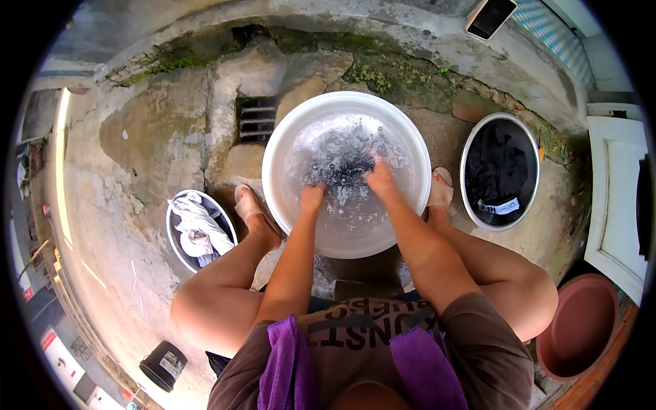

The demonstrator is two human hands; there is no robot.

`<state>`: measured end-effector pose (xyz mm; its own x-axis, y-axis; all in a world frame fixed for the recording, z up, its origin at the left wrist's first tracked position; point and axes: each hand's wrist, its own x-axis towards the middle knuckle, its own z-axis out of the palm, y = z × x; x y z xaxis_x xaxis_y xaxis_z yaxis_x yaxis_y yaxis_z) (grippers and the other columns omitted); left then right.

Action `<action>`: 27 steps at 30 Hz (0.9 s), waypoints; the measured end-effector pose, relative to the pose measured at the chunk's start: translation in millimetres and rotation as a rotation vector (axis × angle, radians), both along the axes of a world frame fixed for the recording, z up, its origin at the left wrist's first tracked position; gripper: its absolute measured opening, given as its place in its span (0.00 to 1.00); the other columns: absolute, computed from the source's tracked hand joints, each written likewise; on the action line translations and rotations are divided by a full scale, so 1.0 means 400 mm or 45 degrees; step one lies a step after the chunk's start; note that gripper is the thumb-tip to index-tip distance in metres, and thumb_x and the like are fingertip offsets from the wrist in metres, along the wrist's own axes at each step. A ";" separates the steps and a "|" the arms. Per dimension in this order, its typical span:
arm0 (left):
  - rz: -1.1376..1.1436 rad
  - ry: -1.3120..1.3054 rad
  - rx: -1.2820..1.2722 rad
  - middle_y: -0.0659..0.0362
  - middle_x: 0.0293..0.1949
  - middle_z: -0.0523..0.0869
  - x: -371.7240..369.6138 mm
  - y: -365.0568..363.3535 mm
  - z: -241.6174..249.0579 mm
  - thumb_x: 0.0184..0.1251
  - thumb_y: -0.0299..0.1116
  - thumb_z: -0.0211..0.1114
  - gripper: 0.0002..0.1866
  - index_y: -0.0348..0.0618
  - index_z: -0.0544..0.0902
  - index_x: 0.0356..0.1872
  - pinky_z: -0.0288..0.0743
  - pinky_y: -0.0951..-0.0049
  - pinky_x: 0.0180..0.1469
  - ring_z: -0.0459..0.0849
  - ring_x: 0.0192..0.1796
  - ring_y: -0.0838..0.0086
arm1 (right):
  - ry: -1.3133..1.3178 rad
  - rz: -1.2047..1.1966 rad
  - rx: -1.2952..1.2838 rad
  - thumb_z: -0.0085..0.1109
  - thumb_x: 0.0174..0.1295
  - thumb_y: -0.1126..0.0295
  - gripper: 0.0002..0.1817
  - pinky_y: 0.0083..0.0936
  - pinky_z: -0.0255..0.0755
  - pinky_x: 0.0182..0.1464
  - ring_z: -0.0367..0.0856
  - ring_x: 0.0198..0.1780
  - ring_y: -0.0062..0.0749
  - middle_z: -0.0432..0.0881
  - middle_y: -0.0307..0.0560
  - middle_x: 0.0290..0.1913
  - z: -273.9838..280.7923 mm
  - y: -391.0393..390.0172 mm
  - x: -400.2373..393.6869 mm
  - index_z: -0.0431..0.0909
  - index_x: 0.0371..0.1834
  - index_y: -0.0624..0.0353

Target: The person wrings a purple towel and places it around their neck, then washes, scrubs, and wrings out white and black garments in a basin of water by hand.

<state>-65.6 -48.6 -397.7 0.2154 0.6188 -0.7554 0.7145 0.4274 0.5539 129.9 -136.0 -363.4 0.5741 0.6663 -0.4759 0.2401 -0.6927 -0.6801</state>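
Observation:
A large white basin (pixel 287 225) of sudsy water stands between my feet. Dark cloth (pixel 339 164) lies under the bubbles in its middle, its shape blurred by water and foam. My left hand (pixel 313 195) is dipped in at the cloth's near left edge, closed on it, fingertips under the surface. On the cloth's right side my right hand (pixel 380 178) is also closed, with its fingers partly hidden by suds.
An oval tub (pixel 465 171) of black clothes stands right; a smaller tub (pixel 176 254) with white clothes stands left. Behind the basin are a drain grate (pixel 257 119) and a ledge with a phone (pixel 490 18). A black bucket (pixel 162 366) and reddish-brown basin (pixel 578 326) stand nearer me.

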 end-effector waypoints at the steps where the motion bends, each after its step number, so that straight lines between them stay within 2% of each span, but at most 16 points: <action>1: 0.000 -0.001 -0.006 0.49 0.41 0.82 0.015 0.000 0.007 0.57 0.45 0.59 0.24 0.42 0.75 0.52 0.71 0.58 0.51 0.80 0.44 0.59 | -0.001 0.000 -0.006 0.62 0.46 0.77 0.31 0.35 0.69 0.53 0.73 0.54 0.49 0.76 0.57 0.51 -0.025 -0.002 -0.023 0.67 0.57 0.50; 3: 0.879 -0.735 -0.815 0.51 0.46 0.81 0.055 -0.003 0.041 0.63 0.53 0.54 0.25 0.42 0.76 0.50 0.71 0.58 0.52 0.79 0.46 0.62 | -0.024 0.115 0.372 0.64 0.47 0.74 0.29 0.34 0.69 0.53 0.73 0.53 0.49 0.77 0.56 0.48 -0.057 0.005 -0.080 0.69 0.56 0.53; 5: 0.869 -0.702 -0.791 0.53 0.47 0.80 0.079 0.007 0.132 0.65 0.57 0.50 0.26 0.46 0.77 0.49 0.71 0.56 0.52 0.79 0.47 0.61 | 0.401 0.094 0.565 0.66 0.47 0.69 0.26 0.31 0.69 0.53 0.74 0.50 0.47 0.77 0.54 0.44 0.011 0.030 -0.122 0.71 0.51 0.57; 7: 1.004 -0.910 -0.951 0.51 0.48 0.79 0.073 0.028 0.140 0.66 0.56 0.48 0.27 0.41 0.75 0.50 0.69 0.55 0.55 0.77 0.50 0.58 | 0.396 0.176 0.622 0.67 0.48 0.64 0.20 0.30 0.69 0.48 0.75 0.45 0.43 0.77 0.51 0.39 0.063 0.039 -0.177 0.75 0.43 0.60; 8: 1.020 -0.980 -0.924 0.50 0.45 0.80 0.063 0.033 0.150 0.66 0.56 0.48 0.27 0.41 0.75 0.48 0.73 0.55 0.52 0.78 0.47 0.57 | 0.341 0.314 0.636 0.65 0.50 0.59 0.16 0.31 0.69 0.42 0.75 0.39 0.41 0.76 0.49 0.34 0.097 0.035 -0.195 0.76 0.35 0.59; 12: 0.810 -1.146 -0.787 0.51 0.40 0.81 0.030 0.007 0.229 0.66 0.46 0.51 0.20 0.39 0.76 0.46 0.75 0.57 0.50 0.80 0.43 0.59 | 0.106 0.557 0.698 0.60 0.54 0.57 0.13 0.35 0.69 0.34 0.75 0.31 0.43 0.73 0.46 0.27 0.206 0.008 -0.270 0.76 0.28 0.55; 14: 0.086 -0.648 0.012 0.51 0.39 0.81 0.022 -0.012 0.227 0.67 0.39 0.46 0.17 0.38 0.76 0.46 0.75 0.58 0.50 0.80 0.44 0.59 | -0.302 0.615 0.796 0.57 0.57 0.58 0.11 0.36 0.70 0.31 0.75 0.28 0.43 0.72 0.45 0.24 0.211 0.001 -0.287 0.75 0.26 0.53; 15: 0.085 -0.647 0.016 0.51 0.39 0.81 0.028 -0.021 0.203 0.67 0.39 0.46 0.17 0.38 0.76 0.46 0.75 0.58 0.50 0.80 0.44 0.59 | -0.302 0.615 0.800 0.57 0.57 0.58 0.11 0.36 0.70 0.31 0.75 0.28 0.43 0.72 0.45 0.24 0.207 0.003 -0.279 0.75 0.26 0.53; 17: 1.185 -0.968 -0.662 0.53 0.39 0.82 0.071 -0.047 0.142 0.69 0.38 0.46 0.16 0.37 0.76 0.43 0.78 0.62 0.42 0.81 0.39 0.63 | -0.574 0.434 0.652 0.55 0.59 0.59 0.11 0.39 0.71 0.32 0.76 0.29 0.47 0.75 0.47 0.24 0.177 0.016 -0.219 0.75 0.26 0.53; 19: 1.174 -1.019 -0.818 0.55 0.39 0.81 0.136 -0.069 0.216 0.71 0.34 0.42 0.14 0.39 0.74 0.44 0.77 0.60 0.46 0.81 0.39 0.63 | -0.571 0.237 0.224 0.53 0.60 0.60 0.12 0.43 0.70 0.35 0.77 0.32 0.51 0.78 0.50 0.27 0.121 0.027 -0.111 0.75 0.25 0.54; 21: 1.074 -0.927 -0.635 0.55 0.40 0.79 0.174 -0.084 0.281 0.72 0.34 0.43 0.12 0.41 0.71 0.49 0.77 0.60 0.45 0.81 0.39 0.64 | -0.425 0.134 0.189 0.51 0.61 0.59 0.10 0.45 0.70 0.37 0.77 0.34 0.57 0.80 0.53 0.30 0.100 0.013 -0.033 0.73 0.31 0.54; 22: 1.081 -1.050 -0.677 0.55 0.43 0.78 0.163 -0.073 0.258 0.71 0.39 0.47 0.14 0.45 0.67 0.53 0.78 0.60 0.43 0.80 0.38 0.65 | -0.418 0.136 0.185 0.51 0.61 0.59 0.10 0.45 0.70 0.37 0.77 0.34 0.57 0.80 0.53 0.30 0.094 0.002 -0.028 0.73 0.31 0.54; 23: 1.085 -1.056 -0.679 0.55 0.43 0.78 0.139 -0.060 0.238 0.71 0.39 0.47 0.14 0.45 0.67 0.53 0.78 0.60 0.43 0.80 0.38 0.65 | -0.356 -0.095 0.271 0.54 0.60 0.60 0.11 0.44 0.70 0.39 0.77 0.36 0.56 0.80 0.53 0.31 0.088 -0.003 -0.015 0.72 0.39 0.54; 24: 0.879 -0.796 -0.495 0.55 0.44 0.77 0.119 -0.036 0.232 0.70 0.41 0.50 0.15 0.47 0.67 0.53 0.78 0.61 0.41 0.80 0.37 0.66 | -0.299 -0.323 0.361 0.56 0.58 0.60 0.16 0.42 0.70 0.42 0.77 0.38 0.55 0.79 0.54 0.33 0.085 -0.004 0.007 0.70 0.46 0.53; 25: 0.673 -0.532 -0.312 0.54 0.46 0.76 0.113 -0.027 0.250 0.69 0.43 0.52 0.17 0.50 0.68 0.54 0.77 0.62 0.39 0.79 0.36 0.66 | -0.309 -0.317 0.362 0.56 0.58 0.60 0.16 0.42 0.70 0.42 0.77 0.38 0.55 0.79 0.54 0.33 0.059 -0.018 0.022 0.70 0.46 0.53; 27: 0.727 -0.453 -0.181 0.51 0.50 0.74 0.101 -0.044 0.248 0.63 0.42 0.59 0.22 0.54 0.68 0.57 0.75 0.62 0.41 0.77 0.39 0.62 | -0.182 -0.375 0.465 0.65 0.52 0.61 0.33 0.40 0.69 0.48 0.75 0.49 0.50 0.75 0.55 0.47 0.007 -0.055 0.024 0.61 0.61 0.52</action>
